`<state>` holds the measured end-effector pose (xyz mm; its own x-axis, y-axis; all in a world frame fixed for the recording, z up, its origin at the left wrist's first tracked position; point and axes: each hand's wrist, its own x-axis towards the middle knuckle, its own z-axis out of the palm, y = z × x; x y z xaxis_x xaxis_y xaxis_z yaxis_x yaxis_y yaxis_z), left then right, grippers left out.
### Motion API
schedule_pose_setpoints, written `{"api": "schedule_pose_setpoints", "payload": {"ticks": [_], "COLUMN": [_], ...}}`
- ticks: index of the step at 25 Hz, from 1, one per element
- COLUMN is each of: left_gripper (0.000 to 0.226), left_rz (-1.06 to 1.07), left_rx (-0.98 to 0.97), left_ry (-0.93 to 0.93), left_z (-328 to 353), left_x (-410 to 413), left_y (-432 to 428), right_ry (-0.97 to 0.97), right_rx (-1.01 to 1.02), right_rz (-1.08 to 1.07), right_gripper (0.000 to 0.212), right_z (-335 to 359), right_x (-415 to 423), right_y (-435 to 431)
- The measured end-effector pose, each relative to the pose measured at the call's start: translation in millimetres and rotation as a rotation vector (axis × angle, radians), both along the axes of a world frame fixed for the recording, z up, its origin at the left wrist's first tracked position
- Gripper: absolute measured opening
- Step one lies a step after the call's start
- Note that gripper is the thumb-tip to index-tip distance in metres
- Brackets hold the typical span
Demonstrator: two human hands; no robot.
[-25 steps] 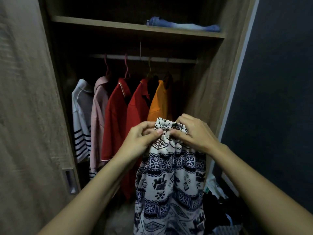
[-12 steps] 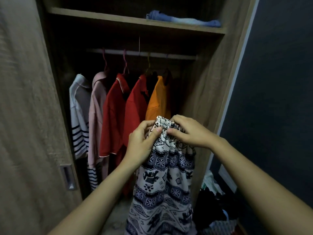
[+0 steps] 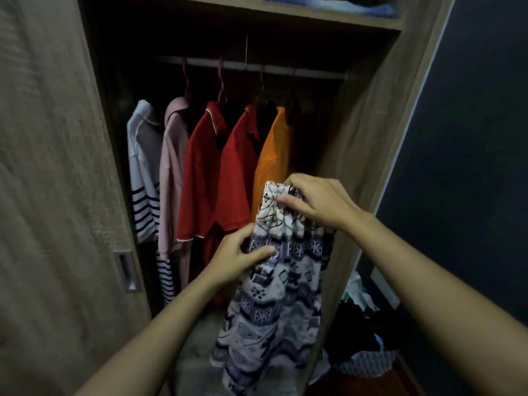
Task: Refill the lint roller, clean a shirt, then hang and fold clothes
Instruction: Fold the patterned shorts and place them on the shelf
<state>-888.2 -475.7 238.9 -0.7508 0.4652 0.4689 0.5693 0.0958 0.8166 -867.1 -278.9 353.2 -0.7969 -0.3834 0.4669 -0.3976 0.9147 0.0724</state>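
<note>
Wardrobe interior of wood-grain board, dimly lit, with a rail carrying a row of shirts on hangers, the orange shirt last on the right; a folded blue garment lies on the shelf above, and a basket of laundry stands on the floor at lower right. I hold the patterned garment in front of the open compartment, just before the orange shirt and below the rail. My right hand has its fingers curled round the gathered top edge, thumb pressed on the front. My left hand pinches the cloth lower down at its left side, thumb across the print. Whether a hanger sits inside the bunched top I cannot tell. As I judge it, the step is hanging: the top edge should be evened out first, the weight carried by the right hand, the left smoothing downward so the cloth falls straight, then lifted into the free stretch of rail right of the orange shirt without dragging its neighbours. No brand, label or legible writing shows; the garment bears only a black-and-white figured print.
</note>
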Motion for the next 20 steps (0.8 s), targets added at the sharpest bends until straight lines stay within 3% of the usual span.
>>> {"api": "schedule_pose_setpoints", "payload": {"ticks": [2,4,6,10,15,17,20], "left_gripper": [0.006,0.027,0.039,0.041,0.027,0.019,0.028], "left_rz": [-0.079,-0.092,-0.084,0.007,-0.031,0.049,0.21], "left_rx": [-0.153,-0.259,-0.275,-0.189,-0.323,-0.176,0.086], "left_ry": [-0.065,-0.06,-0.066,-0.055,0.005,0.019,-0.015], "left_z": [-15,-21,-23,-23,-24,-30,-43], "left_x": [-4,-11,-17,-27,-27,-24,-25], "left_y": [-3,-3,0,10,19,20,15], "right_ry": [0.054,0.09,0.143,0.207,0.245,0.26,0.278], "right_rx": [0.029,0.031,0.024,0.014,0.0,-0.013,-0.058], "right_rz": [0.001,-0.009,-0.03,-0.083,-0.141,-0.158,-0.186], "right_gripper": [0.053,0.052,0.05,0.047,0.047,0.047,0.048], "right_z": [11,24,41,63,73,74,74], "right_x": [-1,0,2,7,8,8,7], "right_y": [3,8,12,21,23,23,24]}}
